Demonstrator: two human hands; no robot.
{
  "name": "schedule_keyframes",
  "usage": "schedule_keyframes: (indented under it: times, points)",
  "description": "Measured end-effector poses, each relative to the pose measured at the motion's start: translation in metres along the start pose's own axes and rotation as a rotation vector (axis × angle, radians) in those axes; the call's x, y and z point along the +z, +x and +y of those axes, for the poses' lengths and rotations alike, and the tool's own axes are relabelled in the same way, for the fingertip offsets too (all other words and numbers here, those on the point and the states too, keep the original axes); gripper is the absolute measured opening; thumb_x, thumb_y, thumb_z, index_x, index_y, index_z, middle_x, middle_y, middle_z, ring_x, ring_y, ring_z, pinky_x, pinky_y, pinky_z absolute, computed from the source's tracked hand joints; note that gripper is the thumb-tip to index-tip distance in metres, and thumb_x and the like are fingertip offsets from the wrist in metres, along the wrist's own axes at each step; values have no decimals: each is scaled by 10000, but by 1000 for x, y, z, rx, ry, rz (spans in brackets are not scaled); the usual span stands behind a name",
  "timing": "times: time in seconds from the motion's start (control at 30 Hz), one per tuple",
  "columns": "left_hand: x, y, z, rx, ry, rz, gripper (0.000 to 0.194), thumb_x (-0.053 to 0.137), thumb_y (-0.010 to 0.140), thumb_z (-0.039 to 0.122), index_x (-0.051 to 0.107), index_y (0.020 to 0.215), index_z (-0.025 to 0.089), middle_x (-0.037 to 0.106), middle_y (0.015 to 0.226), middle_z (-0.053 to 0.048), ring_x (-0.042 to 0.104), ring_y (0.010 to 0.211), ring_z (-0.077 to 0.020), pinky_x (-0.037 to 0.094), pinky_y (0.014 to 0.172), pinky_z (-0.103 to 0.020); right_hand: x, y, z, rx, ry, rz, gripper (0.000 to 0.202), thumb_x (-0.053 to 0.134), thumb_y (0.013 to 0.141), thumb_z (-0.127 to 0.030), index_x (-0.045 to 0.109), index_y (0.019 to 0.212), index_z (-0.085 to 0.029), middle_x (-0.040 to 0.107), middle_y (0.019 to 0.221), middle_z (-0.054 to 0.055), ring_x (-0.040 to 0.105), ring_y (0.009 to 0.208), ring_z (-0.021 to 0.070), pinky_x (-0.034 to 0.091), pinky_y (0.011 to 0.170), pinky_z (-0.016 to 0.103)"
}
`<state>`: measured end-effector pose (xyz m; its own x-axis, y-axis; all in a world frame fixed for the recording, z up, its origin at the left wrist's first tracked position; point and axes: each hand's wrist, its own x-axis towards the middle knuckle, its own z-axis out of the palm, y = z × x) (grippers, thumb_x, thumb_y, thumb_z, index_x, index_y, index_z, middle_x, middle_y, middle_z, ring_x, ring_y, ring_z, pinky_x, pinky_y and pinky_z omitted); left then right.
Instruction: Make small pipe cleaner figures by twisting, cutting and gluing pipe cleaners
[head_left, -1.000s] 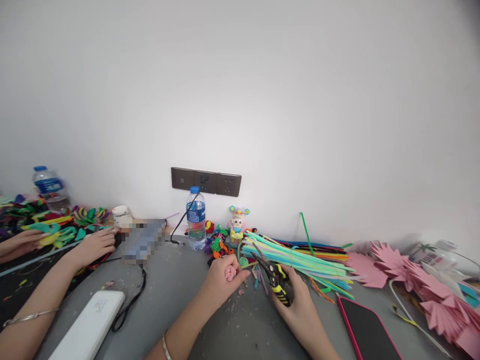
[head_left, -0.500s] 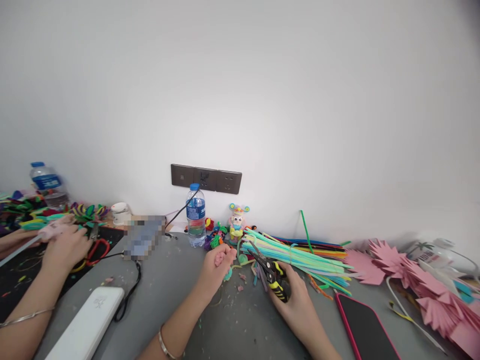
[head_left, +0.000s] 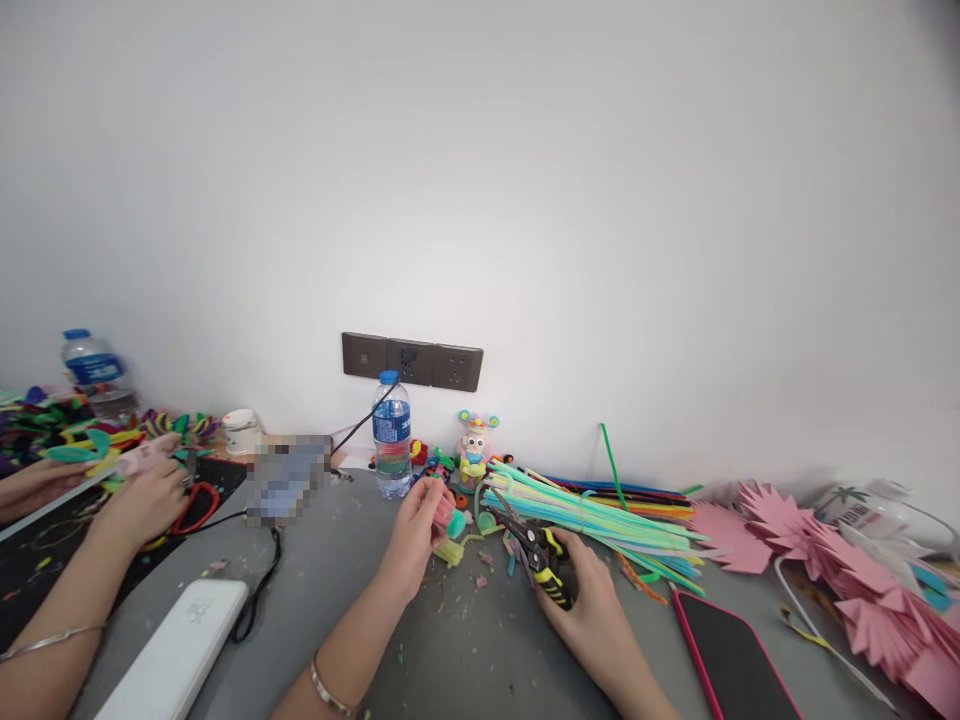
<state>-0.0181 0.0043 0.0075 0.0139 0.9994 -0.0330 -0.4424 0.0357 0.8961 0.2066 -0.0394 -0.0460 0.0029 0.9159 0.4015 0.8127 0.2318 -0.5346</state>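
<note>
My left hand is closed around a fuzzy pink pipe-cleaner piece with a teal end; fingers cover part of it. Just below hangs or lies a pale yellow fuzzy bit; whether it is attached I cannot tell. My right hand is wrapped around the black and yellow handles of a pair of pliers. Their jaws point up and left, near the cut end of a tied bundle of pastel pipe cleaners. A small figurine stands behind, between the hands.
At left, another person's hands hold a pink tool near red-handled scissors. A water bottle, a white power bank with cord, a pink-edged phone and pink folded paper surround my hands. Scraps litter the grey tabletop.
My left hand has rotated and lifted slightly, bringing the pink piece's teal end into clearer view. My right hand with the pliers stays nearly still. The other person's hands shifted a little.
</note>
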Motion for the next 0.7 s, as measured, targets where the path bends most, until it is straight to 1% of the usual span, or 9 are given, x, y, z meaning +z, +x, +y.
schedule_keyframes:
  times: [0.07,0.1,0.17,0.27,0.4,0.5,0.57,0.7]
  points:
    - [0,1,-1,-2,-76,-20,413,731,714,518,505,707,172,476,633,57,379,512,-49,301,425,-141,0,0,0,-10,-4,15,460,575,753,-294,457,1198,-282,630,1084,52,595,1004,276,478,857,420]
    - [0,2,-1,-8,-96,-25,386,764,692,482,542,743,171,485,637,56,410,534,-55,335,441,-146,0,-1,1,-12,-4,23,461,574,754,-295,458,1199,-281,631,1085,52,597,1002,275,480,855,416]
    - [1,2,1,-29,-99,-11,386,835,621,400,604,818,162,549,680,34,496,608,-78,405,491,-162,0,-2,1,-16,-2,38,461,575,754,-300,462,1201,-282,631,1093,51,600,1003,274,487,847,406]
    - [2,2,3,-56,-101,35,458,888,538,318,659,894,143,655,791,-22,602,727,-127,481,574,-197,-2,-3,0,-27,12,44,466,573,758,-301,460,1210,-281,626,1112,55,596,1016,277,494,836,394]
    - [3,2,4,-61,-146,38,390,856,609,295,700,927,131,721,895,-81,666,831,-172,536,709,-247,-3,-3,-3,-65,27,25,479,571,762,-276,445,1225,-276,612,1128,62,583,1036,282,484,858,415]
    - [2,4,3,-53,-170,56,333,818,678,262,710,973,150,729,1029,-104,675,950,-197,545,785,-259,-5,-4,-5,-82,41,6,485,561,760,-247,437,1228,-274,596,1143,70,568,1062,292,470,882,441]
    - [0,5,3,-51,-189,85,313,794,710,237,705,1000,159,719,1093,-109,668,1013,-206,542,819,-257,-7,-5,-5,-99,61,-6,498,551,758,-231,426,1238,-275,578,1173,79,553,1093,297,468,891,447]
    - [-2,7,2,-16,-247,125,343,780,728,221,669,1048,168,718,1102,-106,673,1023,-200,540,837,-252,-12,-8,-10,-142,96,-12,523,527,755,-194,404,1258,-271,554,1208,90,530,1141,295,464,906,436]
